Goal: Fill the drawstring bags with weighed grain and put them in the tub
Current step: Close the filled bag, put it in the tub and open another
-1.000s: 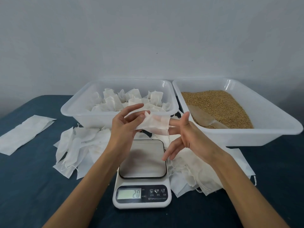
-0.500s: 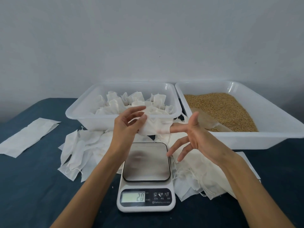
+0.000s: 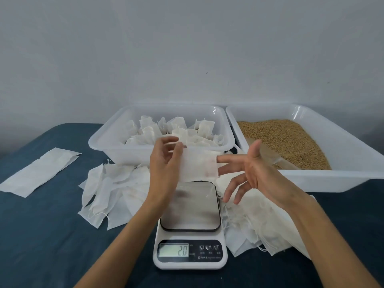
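Above the scale I hold an empty white drawstring bag. My left hand pinches its left end between thumb and fingers. My right hand is spread, with two straight fingertips pushed into the bag's right end, showing pink through the cloth. The white digital scale stands below with a bare steel plate and reads 2.0. The left clear tub holds several filled bags. The right tub holds brown grain with a translucent scoop lying in it.
Loose empty bags lie in a pile left of the scale and in another pile to its right. A flat white sheet lies at the far left on the dark blue tabletop. A pale wall stands behind the tubs.
The bag has been drawn out flatter and wider between my hands, and my right fingertips sit deeper in its end. The scale reading is unchanged.
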A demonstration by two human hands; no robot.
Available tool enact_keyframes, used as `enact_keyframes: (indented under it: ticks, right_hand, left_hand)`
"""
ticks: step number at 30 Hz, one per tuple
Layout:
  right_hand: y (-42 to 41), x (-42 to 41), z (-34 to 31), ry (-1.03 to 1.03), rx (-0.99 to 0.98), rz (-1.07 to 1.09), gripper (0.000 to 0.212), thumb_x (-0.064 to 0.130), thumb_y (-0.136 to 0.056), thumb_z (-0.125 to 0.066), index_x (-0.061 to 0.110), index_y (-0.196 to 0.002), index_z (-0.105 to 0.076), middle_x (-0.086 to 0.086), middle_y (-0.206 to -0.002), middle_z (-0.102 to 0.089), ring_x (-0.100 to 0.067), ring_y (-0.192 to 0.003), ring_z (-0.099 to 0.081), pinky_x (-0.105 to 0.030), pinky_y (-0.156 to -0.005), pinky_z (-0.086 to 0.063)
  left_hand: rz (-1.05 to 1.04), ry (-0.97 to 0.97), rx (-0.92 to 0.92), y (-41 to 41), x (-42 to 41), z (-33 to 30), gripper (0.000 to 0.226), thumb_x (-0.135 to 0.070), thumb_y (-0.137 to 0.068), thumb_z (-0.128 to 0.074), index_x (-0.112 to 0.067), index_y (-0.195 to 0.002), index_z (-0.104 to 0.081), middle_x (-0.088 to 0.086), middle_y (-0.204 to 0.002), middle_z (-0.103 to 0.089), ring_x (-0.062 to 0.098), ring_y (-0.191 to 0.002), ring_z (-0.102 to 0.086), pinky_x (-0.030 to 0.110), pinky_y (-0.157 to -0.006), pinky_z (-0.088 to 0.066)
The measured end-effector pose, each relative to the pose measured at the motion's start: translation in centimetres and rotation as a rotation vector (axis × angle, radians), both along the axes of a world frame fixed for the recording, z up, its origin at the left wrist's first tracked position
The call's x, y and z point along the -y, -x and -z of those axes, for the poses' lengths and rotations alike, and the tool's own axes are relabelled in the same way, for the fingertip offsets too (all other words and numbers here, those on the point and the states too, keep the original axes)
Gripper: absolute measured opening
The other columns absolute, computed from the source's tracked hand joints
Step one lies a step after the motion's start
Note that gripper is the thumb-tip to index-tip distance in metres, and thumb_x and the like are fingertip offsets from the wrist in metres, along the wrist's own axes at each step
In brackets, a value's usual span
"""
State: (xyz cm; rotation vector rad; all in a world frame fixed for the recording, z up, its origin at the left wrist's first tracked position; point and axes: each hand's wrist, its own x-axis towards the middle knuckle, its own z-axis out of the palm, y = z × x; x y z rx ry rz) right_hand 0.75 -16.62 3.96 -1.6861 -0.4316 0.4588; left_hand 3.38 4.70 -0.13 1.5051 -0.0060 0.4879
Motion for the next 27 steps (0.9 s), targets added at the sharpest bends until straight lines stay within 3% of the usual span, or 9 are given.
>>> enact_keyframes:
  ticks: [3, 5, 8, 11, 14, 17, 21, 24, 27]
  right_hand:
    - [0.3, -0.1, -1.2, 0.07, 0.052, 0.018, 0.087, 0.103, -0.059, -0.031, 0.047, -0.113, -0.071, 0.002, -0.116, -0.073, -0.04, -0.077, -0.074, -0.036, -0.058, -0.058]
    - [0.3, 0.1, -2.3, 0.119, 0.093, 0.039, 0.088, 0.101, -0.061, -0.031, 0.043, -0.113, -0.072, 0.004, -0.11, -0.075, -0.039, -0.074, -0.075, -0.035, -0.056, -0.059]
    - [0.2, 0.2, -4.0, 0.228, 0.139, 0.043, 0.097, 0.103, -0.06, -0.03, 0.036, -0.115, -0.073, 0.004, -0.106, -0.076, -0.036, -0.073, -0.075, -0.035, -0.057, -0.059]
    - [0.2, -0.3, -5.3, 0.347, 0.222, -0.002, 0.098, 0.102, -0.063, -0.022, 0.036, -0.11, -0.076, 0.011, -0.107, -0.076, -0.03, -0.07, -0.076, -0.031, -0.058, -0.059]
    - [0.2, -1.0, -6.3, 0.498, 0.276, -0.077, 0.105, 0.105, -0.059, -0.017, 0.032, -0.105, -0.077, 0.016, -0.11, -0.074, -0.026, -0.069, -0.076, -0.028, -0.058, -0.055]
    - [0.2, -1.9, -7.2, 0.681, 0.285, -0.144, 0.111, 0.108, -0.05, -0.013, 0.036, -0.105, -0.076, 0.018, -0.112, -0.073, -0.024, -0.069, -0.076, -0.031, -0.068, -0.05]
    - [0.1, -3.3, -7.7, 0.856, 0.283, -0.228, 0.106, 0.104, -0.052, -0.012, 0.039, -0.108, -0.075, 0.014, -0.116, -0.071, -0.021, -0.067, -0.076, -0.032, -0.072, -0.051]
    - [-0.5, -3.3, -8.2, 0.782, 0.334, -0.219, 0.094, 0.099, -0.066, -0.017, 0.037, -0.103, -0.078, 0.014, -0.114, -0.073, -0.021, -0.066, -0.075, -0.025, -0.059, -0.055]
    - [-2.2, -0.7, -8.9, 0.628, 0.4, 0.038, 0.077, 0.093, -0.077, -0.03, 0.035, -0.092, -0.078, 0.013, -0.098, -0.077, -0.023, -0.06, -0.073, -0.02, -0.05, -0.052]
  left_hand:
    - [-0.013, -0.413, 0.324, 1.5, 0.3, -0.3, 0.041, -0.039, -0.096, -0.071, -0.023, -0.131, -0.056, -0.008, -0.129, -0.063, 0.012, -0.124, -0.06, 0.021, -0.101, -0.046]
    - [0.114, -0.652, 0.377, 2.4, 0.6, 0.1, 0.071, -0.051, -0.085, -0.079, -0.028, -0.145, -0.049, -0.009, -0.144, -0.053, 0.015, -0.138, -0.049, 0.026, -0.114, -0.038]
    - [0.26, -0.811, 0.303, 2.8, 1.6, 1.1, 0.089, -0.031, -0.083, -0.084, -0.026, -0.158, -0.035, -0.005, -0.149, -0.049, 0.014, -0.14, -0.044, 0.04, -0.12, -0.035]
    - [0.308, -0.701, 0.188, 2.8, 2.1, 1.2, 0.081, -0.003, -0.086, -0.073, -0.023, -0.156, -0.037, -0.004, -0.135, -0.062, 0.007, -0.121, -0.058, 0.022, -0.103, -0.044]
    - [0.322, -0.525, 0.167, 2.9, 2.3, 1.2, 0.057, 0.005, -0.083, -0.069, -0.02, -0.133, -0.057, -0.013, -0.108, -0.071, 0.001, -0.099, -0.065, 0.008, -0.082, -0.044]
    - [0.355, -0.42, 0.1, 3.3, 2.9, 1.5, 0.031, -0.013, -0.083, -0.074, -0.021, -0.112, -0.064, -0.011, -0.097, -0.071, 0.007, -0.094, -0.066, 0.016, -0.081, -0.049]
    - [0.458, -0.224, 0.024, 3.3, 3.3, 1.7, 0.031, -0.027, -0.081, -0.08, -0.033, -0.108, -0.067, -0.01, -0.099, -0.07, 0.003, -0.099, -0.066, 0.019, -0.085, -0.054]
    - [0.434, -0.153, -0.011, 3.1, 3.1, 1.7, 0.027, -0.024, -0.08, -0.082, -0.025, -0.102, -0.067, -0.001, -0.092, -0.069, 0.014, -0.089, -0.067, 0.036, -0.081, -0.058]
    - [0.413, -0.093, -0.043, 2.9, 3.0, 1.6, 0.027, -0.013, -0.081, -0.084, -0.017, -0.093, -0.061, 0.002, -0.087, -0.067, 0.016, -0.073, -0.061, 0.027, -0.068, -0.05]
